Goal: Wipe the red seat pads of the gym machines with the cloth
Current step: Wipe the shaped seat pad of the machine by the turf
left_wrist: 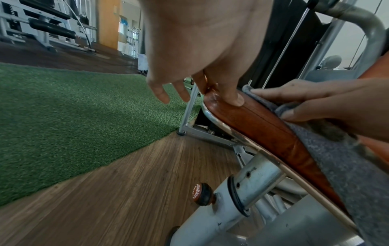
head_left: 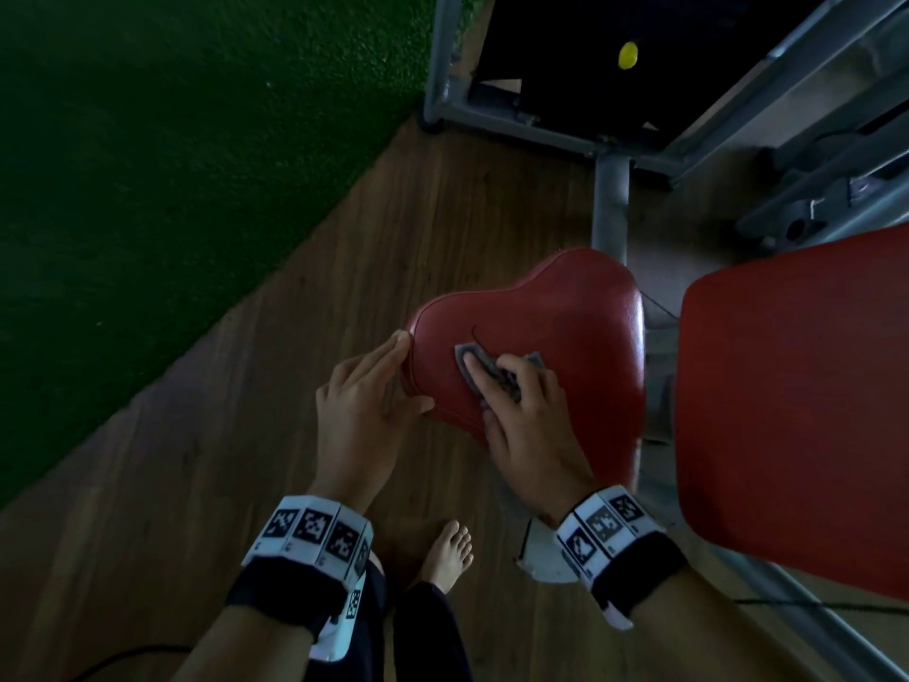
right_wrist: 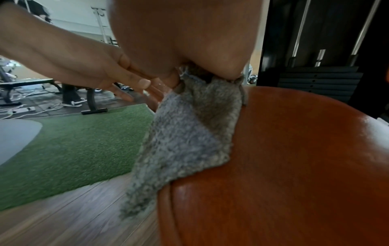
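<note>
The small red seat pad point(head_left: 556, 327) sits on a grey post in the middle of the head view. My right hand point(head_left: 492, 386) lies on its near left part and grips a bunched grey cloth point(head_left: 462, 356), index finger stretched over it. The cloth point(right_wrist: 189, 133) drapes over the seat's edge point(right_wrist: 294, 166) in the right wrist view. My left hand point(head_left: 393, 376) rests against the seat's left rim, fingers straight; its thumb point(left_wrist: 235, 99) lies on the pad's side point(left_wrist: 263, 123). A larger red back pad point(head_left: 797, 411) stands to the right.
Green turf point(head_left: 172, 164) borders the wooden floor point(head_left: 344, 248) on the left. The machine's grey frame point(head_left: 610, 204) and a black weight stack with a yellow pin point(head_left: 628, 55) stand behind the seat. A seat-adjust knob point(left_wrist: 202, 194) sticks out below. My bare foot point(head_left: 447, 553) is near.
</note>
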### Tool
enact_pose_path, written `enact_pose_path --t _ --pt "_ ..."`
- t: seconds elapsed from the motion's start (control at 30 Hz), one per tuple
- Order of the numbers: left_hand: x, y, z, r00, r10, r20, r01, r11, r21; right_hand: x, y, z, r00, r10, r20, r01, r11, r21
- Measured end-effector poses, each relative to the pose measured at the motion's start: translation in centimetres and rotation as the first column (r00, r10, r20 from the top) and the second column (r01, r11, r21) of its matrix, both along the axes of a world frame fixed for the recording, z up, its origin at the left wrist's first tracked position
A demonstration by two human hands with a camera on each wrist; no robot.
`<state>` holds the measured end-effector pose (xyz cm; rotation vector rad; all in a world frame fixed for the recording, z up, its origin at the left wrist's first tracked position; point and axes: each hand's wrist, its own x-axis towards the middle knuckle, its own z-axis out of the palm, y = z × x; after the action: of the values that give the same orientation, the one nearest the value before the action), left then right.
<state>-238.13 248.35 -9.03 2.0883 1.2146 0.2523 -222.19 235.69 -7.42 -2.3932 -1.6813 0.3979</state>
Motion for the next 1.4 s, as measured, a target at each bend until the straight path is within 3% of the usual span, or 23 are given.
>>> enact_pose_path --t 0.2,0.33,0.63,0.8,1.1,1.27,1.4 --pt "-0.1 0.0 -0.1 1.0 -0.004 -0.006 0.004 1.0 0.0 -1.2 -2.2 -0.5 0.996 -0.08 -0.036 0.079 0.997 -0.013" --pt "-0.1 -0.1 -0.1 1.0 0.0 0.0 0.0 1.0 0.001 -1.4 -0.4 -0.5 0.986 -0.159 -0.049 0.159 0.987 0.001" --pt "0.0 -0.2 0.2 1.0 0.001 -0.001 -0.001 1.0 -0.011 -2.5 -2.2 -0.2 0.993 -0.111 -0.046 0.107 0.992 -0.069" --pt "0.1 -0.2 0.3 1.0 0.01 -0.014 -0.01 1.0 -0.008 -2.3 -0.1 0.0 0.983 -0.179 -0.044 0.176 0.982 -0.068" --pt "-0.2 0.2 -0.2 0.999 -0.044 -0.013 0.044 0.999 -0.022 -3.3 -1.8 0.1 0.93 -0.365 -0.046 0.359 0.927 -0.103" --pt "0.0 0.2 0.5 1.0 -0.024 0.01 0.024 0.999 -0.047 -1.5 3.3 0.0 0.945 -0.327 -0.007 0.327 0.944 -0.056" --pt "-0.2 0.7 0.6 0.999 -0.049 0.009 0.05 0.995 -0.084 -2.2 2.3 0.1 0.948 -0.316 -0.039 0.314 0.948 -0.058"
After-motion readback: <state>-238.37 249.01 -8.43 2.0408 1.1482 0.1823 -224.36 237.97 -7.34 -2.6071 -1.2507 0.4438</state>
